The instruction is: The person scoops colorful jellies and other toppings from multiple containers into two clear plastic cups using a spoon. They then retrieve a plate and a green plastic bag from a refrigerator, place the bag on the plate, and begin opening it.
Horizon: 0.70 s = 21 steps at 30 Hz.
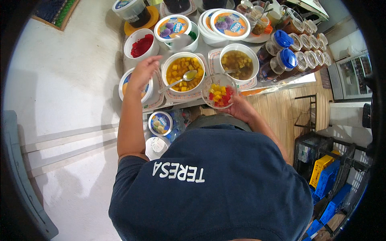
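Holding a clear cup [219, 95] of yellow and red cubes, the right hand [241, 109] grips it at the bench [281, 78] edge. Open and holding nothing, the left hand [141, 73] hovers beside the yellow-cube bowl [183, 72], whose spoon [179, 80] juts out; beyond stand 2 blue-lidded jars [279, 50].
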Tool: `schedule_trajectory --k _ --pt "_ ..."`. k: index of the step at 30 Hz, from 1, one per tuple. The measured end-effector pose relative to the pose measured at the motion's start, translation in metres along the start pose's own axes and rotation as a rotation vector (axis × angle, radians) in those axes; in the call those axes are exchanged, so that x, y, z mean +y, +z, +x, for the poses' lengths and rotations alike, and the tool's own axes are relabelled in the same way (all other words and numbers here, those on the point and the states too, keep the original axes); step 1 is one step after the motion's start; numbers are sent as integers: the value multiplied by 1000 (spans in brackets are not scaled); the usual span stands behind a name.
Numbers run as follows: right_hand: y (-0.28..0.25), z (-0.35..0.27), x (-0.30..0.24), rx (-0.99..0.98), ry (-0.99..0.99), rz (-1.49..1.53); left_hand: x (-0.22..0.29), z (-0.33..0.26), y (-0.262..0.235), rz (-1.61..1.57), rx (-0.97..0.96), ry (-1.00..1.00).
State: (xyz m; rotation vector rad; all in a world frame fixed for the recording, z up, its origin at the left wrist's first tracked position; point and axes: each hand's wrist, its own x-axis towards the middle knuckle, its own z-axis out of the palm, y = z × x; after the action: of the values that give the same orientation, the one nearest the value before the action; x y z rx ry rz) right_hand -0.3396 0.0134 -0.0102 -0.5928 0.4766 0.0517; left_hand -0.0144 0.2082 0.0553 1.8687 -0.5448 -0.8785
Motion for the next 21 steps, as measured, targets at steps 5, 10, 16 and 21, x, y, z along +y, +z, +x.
schedule_trajectory --k 5,10,16,21 --pt "2 -9 -2 48 4 -26 -59 95 -58 558 495 46" --pt "4 -17 -4 52 -5 0 -60 134 -30 928 769 -39" --pt "-1 -15 -2 39 -30 25 -28 153 18 1311 442 825" --pt "-6 -20 -5 64 -28 -30 -19 138 15 1192 502 763"
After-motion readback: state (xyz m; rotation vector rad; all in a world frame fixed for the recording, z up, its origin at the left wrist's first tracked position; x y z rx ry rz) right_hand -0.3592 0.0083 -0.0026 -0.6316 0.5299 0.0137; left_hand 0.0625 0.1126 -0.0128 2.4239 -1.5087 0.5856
